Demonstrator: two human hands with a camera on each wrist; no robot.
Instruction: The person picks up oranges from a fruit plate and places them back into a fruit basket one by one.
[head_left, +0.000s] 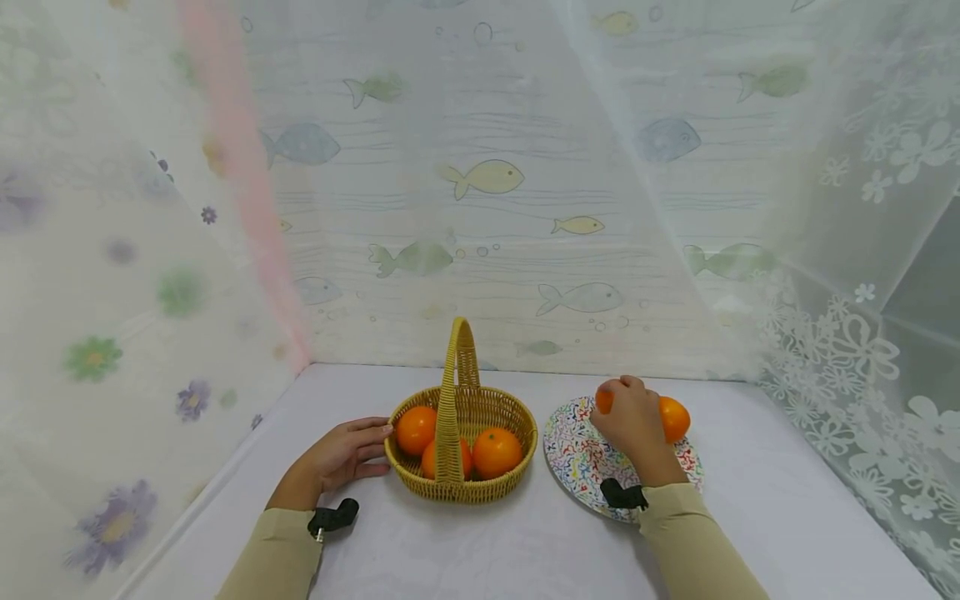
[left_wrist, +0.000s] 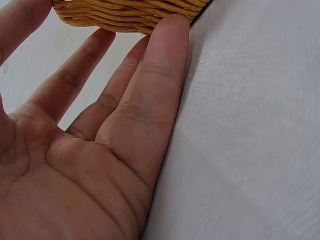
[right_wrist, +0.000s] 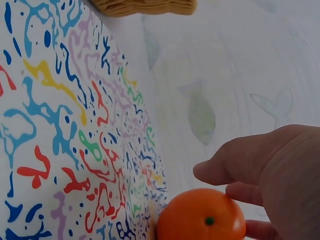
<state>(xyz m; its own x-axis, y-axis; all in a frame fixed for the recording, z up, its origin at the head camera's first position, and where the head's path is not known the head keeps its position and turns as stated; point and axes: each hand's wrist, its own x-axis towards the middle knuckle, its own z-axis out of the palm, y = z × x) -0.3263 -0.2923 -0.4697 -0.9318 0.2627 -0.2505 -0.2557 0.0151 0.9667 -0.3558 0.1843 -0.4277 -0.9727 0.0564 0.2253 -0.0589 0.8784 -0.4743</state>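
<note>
My left hand [head_left: 352,454] has its fingers spread and nearly straight, the fingertips touching the side of a yellow woven basket [head_left: 405,483]. In the left wrist view the fingertips [left_wrist: 172,35] meet the basket's wicker wall [left_wrist: 120,15]. Inside the basket sit an orange [head_left: 416,431], a second orange [head_left: 498,452] and one partly behind the handle. Over a colourful patterned plate [head_left: 573,450], my right hand [head_left: 633,421] reaches around an orange [right_wrist: 200,217]. A narrow gap shows between thumb and fruit; its other fingers are partly hidden. Another orange [head_left: 674,418] lies right of this hand.
A white cloth [head_left: 502,550] covers the table. The basket's tall arched handle [head_left: 453,375] rises above its rim. Behind the table hangs a fish-print curtain [head_left: 487,275], with a floral curtain [head_left: 112,375] on the left and a lace-patterned one [head_left: 855,367] on the right.
</note>
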